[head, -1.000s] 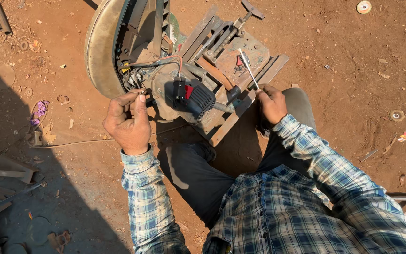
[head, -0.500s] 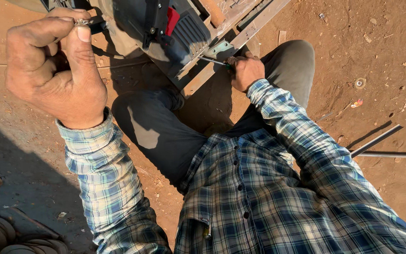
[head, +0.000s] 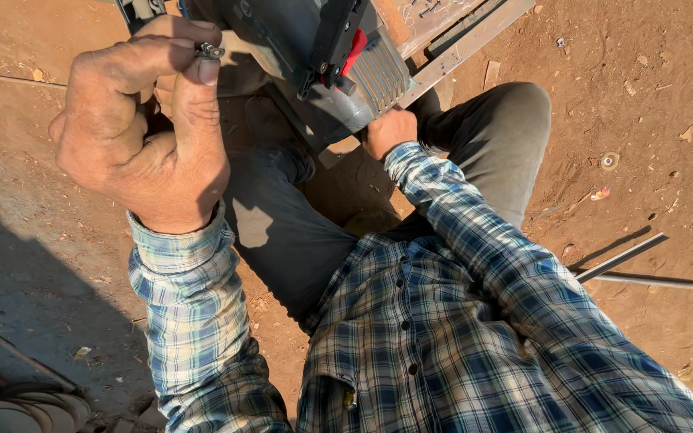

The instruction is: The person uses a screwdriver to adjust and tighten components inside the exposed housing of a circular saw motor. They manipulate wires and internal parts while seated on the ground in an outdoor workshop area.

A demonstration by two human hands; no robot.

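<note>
Head view: left hand (head: 142,136) raised close to the camera, thumb and forefinger pinched on a small metal bolt (head: 208,50) at the top edge. Right hand (head: 388,132) closed under the dark motor housing (head: 322,72) of the power saw with its red switch (head: 353,50); what it grips, cannot tell. Do it well: keep the pinch tight and steady, brace the saw. Metal rod (head: 621,256) lies on the dirt, well apart.

No packages, labels, signs or screens in view
</note>
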